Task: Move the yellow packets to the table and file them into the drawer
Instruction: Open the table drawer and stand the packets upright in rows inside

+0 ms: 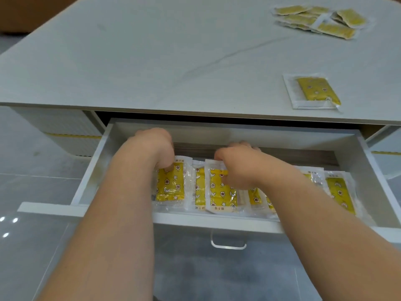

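The yellow packets (340,192) are lying in an overlapping row across the open drawer (217,222), in the lower middle of the frame. I am curling the fingers (167,165) of my left hand (159,146) down onto the top edge of the left packet (171,185). My right hand (236,168) is gripping the middle packet (221,193) at its upper edge, bent round the clear seal. They are looking light, soft and slick in their film, so I am expecting them to flop and slide against each other. The flat sealed margin is seeming the better place to pinch, rather than the padded yellow part. One loose packet (312,91) is waiting on the surface (152,61) at the right, and a pile (319,20) is sitting in the upper right corner.
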Tool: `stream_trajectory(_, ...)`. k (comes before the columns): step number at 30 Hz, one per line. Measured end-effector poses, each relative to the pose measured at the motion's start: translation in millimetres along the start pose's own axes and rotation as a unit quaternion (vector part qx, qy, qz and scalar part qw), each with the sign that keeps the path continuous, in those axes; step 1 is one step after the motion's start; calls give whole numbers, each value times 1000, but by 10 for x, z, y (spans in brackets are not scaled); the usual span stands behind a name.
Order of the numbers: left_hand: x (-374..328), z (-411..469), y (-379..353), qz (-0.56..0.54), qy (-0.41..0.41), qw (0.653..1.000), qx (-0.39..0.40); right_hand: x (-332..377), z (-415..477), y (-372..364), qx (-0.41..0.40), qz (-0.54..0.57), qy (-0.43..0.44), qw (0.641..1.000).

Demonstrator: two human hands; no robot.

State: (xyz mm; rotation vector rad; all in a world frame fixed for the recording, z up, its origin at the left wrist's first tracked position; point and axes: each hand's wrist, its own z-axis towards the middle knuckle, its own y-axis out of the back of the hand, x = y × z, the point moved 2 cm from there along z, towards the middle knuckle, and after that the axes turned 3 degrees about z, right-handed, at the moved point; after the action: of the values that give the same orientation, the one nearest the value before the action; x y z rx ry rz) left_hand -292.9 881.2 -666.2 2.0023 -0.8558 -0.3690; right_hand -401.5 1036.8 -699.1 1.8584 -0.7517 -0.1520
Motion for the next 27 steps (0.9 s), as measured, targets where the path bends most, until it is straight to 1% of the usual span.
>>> stream_trajectory(2,-51,-26,54,2,-18,1000,2,-21,-2,31,-46,-10,10,999)
stream_trajectory(4,-124,-81,140,-8,-35,999,-3,-62,-56,130,-71,6,10,997)
stream_trajectory(8,-331,-275,317,-23,-78,997,-19,-156,-261,466,-94,123,4,988)
stream_trajectory(11,-574,-434,441,-42,-129,991,-20,-298,-458,762,-128,160,-24,979)
stream_trajectory(13,-778,-503,532,-75,-169,981,-52,-434,-590,922,-150,197,-34,968)
stream_trajectory(14,-893,-518,577,-99,-189,974,-82,-532,-644,988,-164,221,-43,960)
stream_trajectory(16,-1164,-529,639,-151,-224,948,-170,-798,-737,1090,-221,254,-78,939)
stream_trajectory(17,-1318,-527,658,-180,-238,927,-225,-966,-776,1124,-267,263,-101,922)
stream_trajectory(19,-1679,-475,703,-221,-272,880,-321,-1331,-865,1195,-372,284,-154,870)
stream_trajectory(20,-1868,-419,734,-214,-296,865,-345,-1510,-894,1229,-417,288,-185,842)
stream_trajectory(21,-2053,-345,762,-187,-320,859,-353,-1683,-900,1262,-450,283,-214,820)
stream_trajectory(22,-2220,-247,797,-150,-341,861,-346,-1861,-863,1312,-472,272,-233,806)
stream_trajectory(24,-2464,-52,877,-81,-356,875,-319,-2226,-672,1461,-493,239,-250,799)
stream_trajectory(25,-2539,52,901,-65,-353,880,-312,-2401,-517,1554,-490,222,-258,802)
stream_trajectory(27,-2621,220,875,-81,-333,886,-312,-2723,-116,1743,-461,191,-270,823)
